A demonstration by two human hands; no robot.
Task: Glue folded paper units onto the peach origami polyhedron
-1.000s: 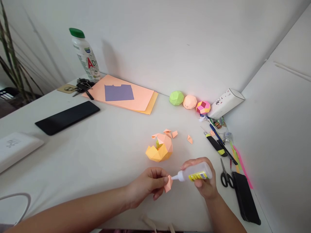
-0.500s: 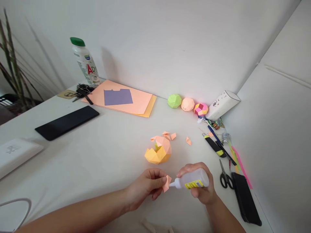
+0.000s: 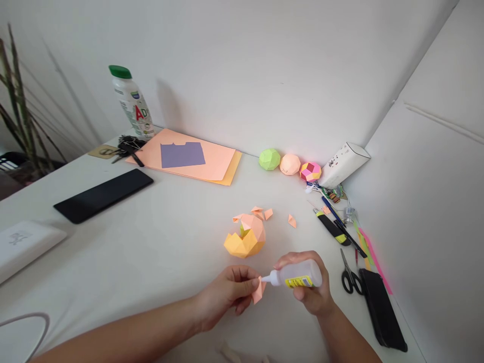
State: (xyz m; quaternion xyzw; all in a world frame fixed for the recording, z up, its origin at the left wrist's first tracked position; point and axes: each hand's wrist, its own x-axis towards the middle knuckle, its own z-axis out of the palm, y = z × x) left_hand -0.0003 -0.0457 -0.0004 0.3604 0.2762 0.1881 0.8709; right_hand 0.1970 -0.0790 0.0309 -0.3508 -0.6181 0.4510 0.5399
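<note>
My left hand pinches a small folded peach paper piece above the white table. In my right hand lies a small clear glue bottle with a yellow label, and its white nozzle touches the paper piece. Just beyond my hands sits a half-built paper ball of orange and peach facets, open at the top. Several loose peach paper pieces lie behind it.
Against the wall sit a green paper ball, a peach one and a pink-yellow one, beside a white box. Scissors, pens, a black case lie right. A black phone, peach paper sheets and a bottle are left.
The glue nozzle has come up against the paper piece in my left hand. The view has shifted slightly; the things on the table have not moved.
</note>
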